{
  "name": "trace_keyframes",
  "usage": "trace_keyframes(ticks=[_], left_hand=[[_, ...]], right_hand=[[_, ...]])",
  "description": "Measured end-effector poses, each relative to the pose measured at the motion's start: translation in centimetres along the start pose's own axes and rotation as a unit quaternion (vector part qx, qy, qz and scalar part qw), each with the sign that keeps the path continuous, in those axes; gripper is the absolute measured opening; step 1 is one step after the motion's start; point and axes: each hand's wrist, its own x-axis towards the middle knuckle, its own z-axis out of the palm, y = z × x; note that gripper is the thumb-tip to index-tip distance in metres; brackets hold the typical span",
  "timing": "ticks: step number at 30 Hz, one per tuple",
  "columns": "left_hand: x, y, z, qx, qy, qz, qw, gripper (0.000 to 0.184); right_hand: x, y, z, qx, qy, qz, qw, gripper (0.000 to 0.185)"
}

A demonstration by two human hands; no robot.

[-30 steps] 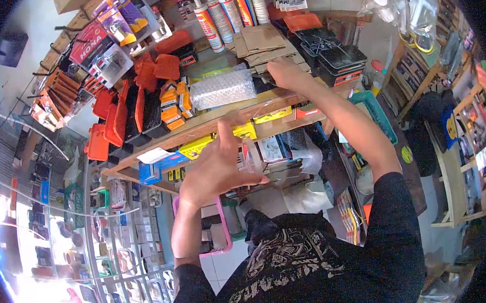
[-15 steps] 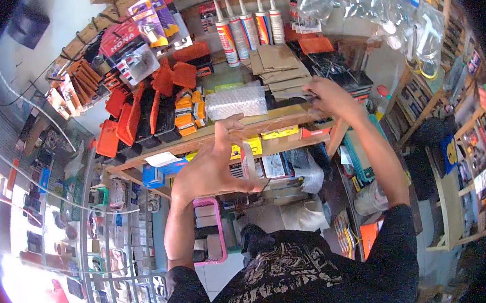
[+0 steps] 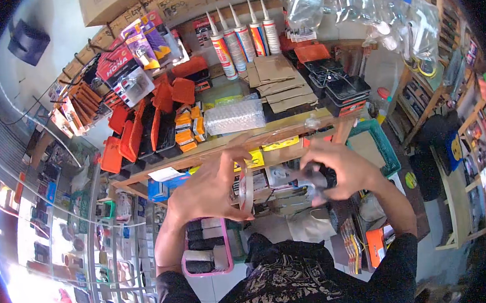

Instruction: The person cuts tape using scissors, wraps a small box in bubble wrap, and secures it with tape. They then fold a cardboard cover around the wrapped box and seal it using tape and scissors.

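Observation:
My left hand (image 3: 203,191) is curved around a roll of clear tape (image 3: 248,190), with the thumb below and the fingers above. Opposite it, my right hand (image 3: 348,169) grips a dark object with a grey, narrow end (image 3: 316,181), too blurred to name for certain. Both hands are in front of the wooden counter's edge, a short way apart. Behind them on the counter lies a package in bubble wrap (image 3: 235,116), beside small orange-and-black boxes (image 3: 189,124). To its right are flat pieces of brown cardboard (image 3: 283,84).
Several sealant tubes (image 3: 240,42) stand at the back. Black bins with orange lids (image 3: 126,140) are at the left, and black trays (image 3: 340,88) at the right. Below are a pink basket (image 3: 227,248) and a green basket (image 3: 387,152). Plastic packs (image 3: 351,3) hang upper right.
My right hand has come down from the counter beside the cardboard, toward my body and my left hand, bringing the dark object. My left hand has shifted slightly down, still around the tape.

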Motion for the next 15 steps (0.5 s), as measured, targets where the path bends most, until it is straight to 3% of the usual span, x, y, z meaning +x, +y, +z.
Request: trace_keyframes(ticks=[3, 6, 15], left_hand=[[0.1, 1.2, -0.2, 0.016, 0.002, 0.049, 0.999, 0.113], [-0.1, 2.1, -0.4, 0.024, 0.004, 0.080, 0.997, 0.117], [-1.1, 1.9, 0.0, -0.004, -0.003, 0.098, 0.995, 0.132]], right_hand=[[0.3, -1.6, 0.6, -0.090, -0.023, -0.047, 0.995, 0.065], [0.8, -2.6, 0.1, -0.072, -0.086, -0.016, 0.994, 0.073], [1.7, -2.7, 1.3, -0.037, -0.110, -0.028, 0.993, 0.071]])
